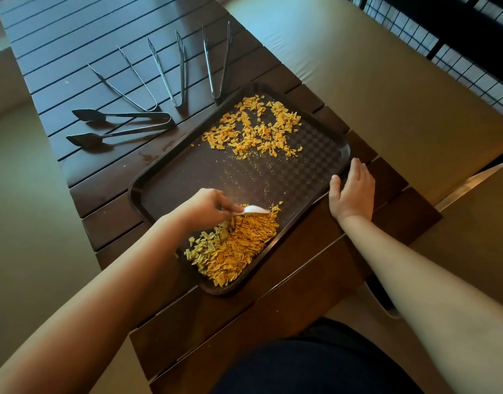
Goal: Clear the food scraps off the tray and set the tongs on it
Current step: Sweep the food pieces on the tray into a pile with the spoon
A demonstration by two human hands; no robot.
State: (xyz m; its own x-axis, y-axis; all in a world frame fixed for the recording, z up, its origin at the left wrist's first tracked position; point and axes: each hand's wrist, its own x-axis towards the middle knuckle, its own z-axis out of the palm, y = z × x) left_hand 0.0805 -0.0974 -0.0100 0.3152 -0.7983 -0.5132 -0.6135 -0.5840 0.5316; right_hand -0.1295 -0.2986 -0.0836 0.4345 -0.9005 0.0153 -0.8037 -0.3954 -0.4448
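On the dark slatted table [74, 52], four pairs of tongs lie off the tray: black-tipped tongs [119, 126] farthest left, then three metal tongs [125, 81] [170, 72] [217, 61] fanned out, the last touching the tray's far rim. The left hand [205, 207] pinches a white plastic spoon [254, 210] whose bowl touches the near heap of orange food scraps [236, 248] on the brown tray [188, 172], while a second scatter of scraps [256, 129] sits at the far end. The right hand [352, 189] rests flat, fingers straight, against the tray's right rim, grasping nothing.
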